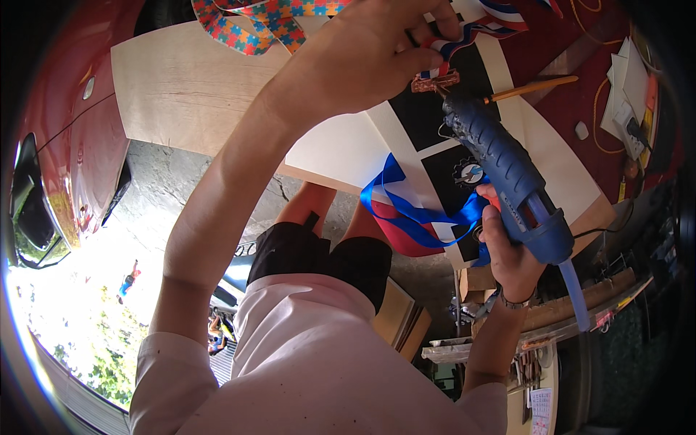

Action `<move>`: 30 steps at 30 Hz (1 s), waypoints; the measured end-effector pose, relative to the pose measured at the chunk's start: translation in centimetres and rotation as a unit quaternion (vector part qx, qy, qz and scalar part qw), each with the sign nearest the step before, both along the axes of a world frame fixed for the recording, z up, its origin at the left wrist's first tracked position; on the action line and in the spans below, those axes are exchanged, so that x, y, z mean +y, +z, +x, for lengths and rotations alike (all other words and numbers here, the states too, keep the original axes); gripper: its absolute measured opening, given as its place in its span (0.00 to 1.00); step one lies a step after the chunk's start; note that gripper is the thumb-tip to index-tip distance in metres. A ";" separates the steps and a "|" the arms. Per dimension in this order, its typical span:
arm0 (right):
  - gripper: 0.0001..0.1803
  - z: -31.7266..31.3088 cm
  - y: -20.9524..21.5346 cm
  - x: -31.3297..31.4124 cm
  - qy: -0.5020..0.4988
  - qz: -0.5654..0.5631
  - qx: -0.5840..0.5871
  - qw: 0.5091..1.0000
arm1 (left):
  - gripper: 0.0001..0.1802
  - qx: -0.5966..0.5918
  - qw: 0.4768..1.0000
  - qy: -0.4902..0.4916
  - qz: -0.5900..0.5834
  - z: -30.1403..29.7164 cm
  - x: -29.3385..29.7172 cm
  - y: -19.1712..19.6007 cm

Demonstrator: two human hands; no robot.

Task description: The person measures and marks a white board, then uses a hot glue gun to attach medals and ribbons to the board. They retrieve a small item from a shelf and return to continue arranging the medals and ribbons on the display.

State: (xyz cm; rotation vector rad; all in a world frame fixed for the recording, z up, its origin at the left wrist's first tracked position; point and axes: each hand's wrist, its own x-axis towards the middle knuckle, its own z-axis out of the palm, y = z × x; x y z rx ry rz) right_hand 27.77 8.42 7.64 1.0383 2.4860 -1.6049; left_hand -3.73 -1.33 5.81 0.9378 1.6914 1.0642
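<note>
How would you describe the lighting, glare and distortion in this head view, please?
Head view: strong fisheye bending with dark corners; the lower left is blown out by sunlight; the left hand looms large near the lens; the blue glue gun in the right hand is sharp.

An outdoor driveway craft spot: a red car (69,138) at nine o'clock, a wooden worktable (181,87) at twelve, cracked pavement (167,188) beneath.

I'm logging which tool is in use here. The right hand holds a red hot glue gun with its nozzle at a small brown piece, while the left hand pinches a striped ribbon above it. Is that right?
Not quite: the hot glue gun is blue, not red, as the head view shows. The rest stands: the right hand holds it, nozzle at the small brown piece, and the left hand pinches the striped ribbon above it.
</note>
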 end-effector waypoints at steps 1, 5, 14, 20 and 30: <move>0.17 0.0 -0.1 -0.1 -0.006 0.004 -0.002 1.000 | 0.13 0.012 1.000 0.002 0.006 0.1 -0.1 0.0; 0.20 -0.3 0.2 -0.4 -0.058 -0.012 -0.036 0.998 | 0.13 -0.002 1.000 0.007 0.014 0.2 0.1 -0.2; 0.15 -1.2 0.8 0.3 -0.010 -0.027 0.004 1.000 | 0.13 -0.046 0.999 0.006 -0.015 0.0 0.1 0.0; 0.13 -1.5 1.2 0.6 -0.013 -0.035 -0.004 0.999 | 0.13 -0.029 1.000 0.009 -0.004 0.2 0.0 0.1; 0.18 -2.3 1.8 -0.4 -0.140 -0.012 -0.060 0.988 | 0.14 -0.046 0.999 0.000 -0.004 0.0 0.3 0.1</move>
